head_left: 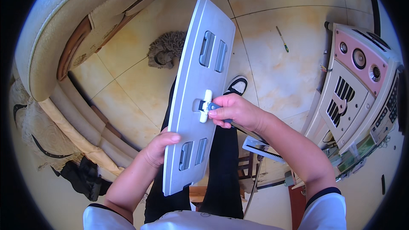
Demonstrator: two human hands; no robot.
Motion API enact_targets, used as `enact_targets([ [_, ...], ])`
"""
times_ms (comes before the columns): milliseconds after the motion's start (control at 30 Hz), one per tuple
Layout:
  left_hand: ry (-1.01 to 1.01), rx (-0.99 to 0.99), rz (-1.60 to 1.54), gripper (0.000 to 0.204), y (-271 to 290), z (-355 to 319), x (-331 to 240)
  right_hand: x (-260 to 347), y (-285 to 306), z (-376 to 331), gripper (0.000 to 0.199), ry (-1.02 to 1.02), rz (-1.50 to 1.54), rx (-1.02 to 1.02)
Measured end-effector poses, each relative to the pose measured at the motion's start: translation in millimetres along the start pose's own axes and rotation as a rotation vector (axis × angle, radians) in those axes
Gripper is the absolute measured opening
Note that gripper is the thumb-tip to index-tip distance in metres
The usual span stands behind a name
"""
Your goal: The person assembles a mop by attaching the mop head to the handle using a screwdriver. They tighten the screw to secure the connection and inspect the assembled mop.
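Note:
A long pale grey flat mop plate (pixel 197 85) is held up tilted in front of me. It has two pairs of grey clips and a white swivel joint (pixel 205 106) at its middle. My left hand (pixel 161 147) grips the plate's lower left edge, thumb on the face and the other fingers hidden behind it. My right hand (pixel 233 113) is closed around a dark grey connector (pixel 214 107) against the white joint. The part of the connector inside my fingers is hidden.
A brown shaggy mop pad (pixel 167 50) and a thin screwdriver (pixel 282 40) lie on the tiled floor (pixel 272 76). The sofa (pixel 51 38) is at left, a pink and white speaker cabinet (pixel 355 76) at right. A toothed light blue piece (pixel 263 150) is below my right forearm.

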State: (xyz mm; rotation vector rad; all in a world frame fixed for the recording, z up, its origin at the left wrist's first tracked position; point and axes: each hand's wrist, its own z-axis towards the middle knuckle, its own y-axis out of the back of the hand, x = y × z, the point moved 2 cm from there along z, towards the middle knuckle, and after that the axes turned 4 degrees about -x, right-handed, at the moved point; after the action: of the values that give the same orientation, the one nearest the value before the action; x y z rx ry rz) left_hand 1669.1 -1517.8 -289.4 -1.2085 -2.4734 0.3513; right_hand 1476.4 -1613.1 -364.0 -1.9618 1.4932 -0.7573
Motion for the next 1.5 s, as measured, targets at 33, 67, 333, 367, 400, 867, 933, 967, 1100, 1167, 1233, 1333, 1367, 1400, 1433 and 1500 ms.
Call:
enact_targets([
  [33, -0.011, 0.016, -0.088, 0.085, 5, 1, 5, 0, 1, 1, 0.017, 0.000, 0.011, 0.002],
  [67, 0.000, 0.018, -0.169, 0.085, 10, 1, 13, -1, 2, 2, 0.017, 0.000, 0.022, 0.006],
  [333, -0.118, -0.223, 0.178, 0.075, -9, -9, 6, -21, 14, 30, 0.018, -0.009, -0.039, -0.089],
  [367, -0.119, -0.273, 0.192, 0.068, -5, -5, 5, -23, 16, 36, 0.018, -0.006, -0.074, -0.114],
  [400, -0.117, -0.269, 0.184, 0.066, 0, 1, 4, -27, 19, 40, 0.018, -0.003, -0.107, -0.142],
  [867, -0.041, -0.370, 0.221, 0.046, 34, 48, -8, -81, 57, 100, 0.025, -0.091, -0.025, -0.103],
  [933, -0.029, -0.350, 0.204, 0.046, 37, 54, -8, -85, 60, 103, 0.025, -0.095, -0.049, -0.115],
  [967, -0.027, -0.350, 0.213, 0.046, 37, 57, -8, -86, 61, 105, 0.025, -0.093, -0.058, -0.112],
  [1100, -0.023, -0.377, 0.234, 0.047, 37, 67, -11, -88, 72, 115, 0.027, -0.129, -0.030, -0.096],
  [1167, -0.014, -0.391, 0.240, 0.047, 38, 73, -13, -88, 76, 118, 0.028, -0.153, -0.077, -0.116],
  [1233, -0.003, -0.400, 0.244, 0.047, 41, 78, -13, -81, 75, 119, 0.029, -0.182, -0.164, -0.141],
  [1333, 0.021, -0.390, 0.231, 0.047, 43, 84, -16, -75, 80, 114, 0.028, -0.180, -0.250, -0.201],
  [1367, 0.022, -0.381, 0.220, 0.046, 42, 86, -17, -77, 82, 114, 0.028, -0.152, -0.213, -0.217],
  [1400, 0.021, -0.374, 0.209, 0.045, 41, 89, -18, -78, 83, 115, 0.029, -0.122, -0.176, -0.231],
  [1433, 0.020, -0.367, 0.197, 0.044, 40, 91, -19, -80, 85, 114, 0.027, -0.135, -0.094, -0.228],
  [1500, 0.025, -0.367, 0.202, 0.043, 39, 94, -20, -83, 87, 115, 0.026, -0.076, -0.113, -0.236],
])
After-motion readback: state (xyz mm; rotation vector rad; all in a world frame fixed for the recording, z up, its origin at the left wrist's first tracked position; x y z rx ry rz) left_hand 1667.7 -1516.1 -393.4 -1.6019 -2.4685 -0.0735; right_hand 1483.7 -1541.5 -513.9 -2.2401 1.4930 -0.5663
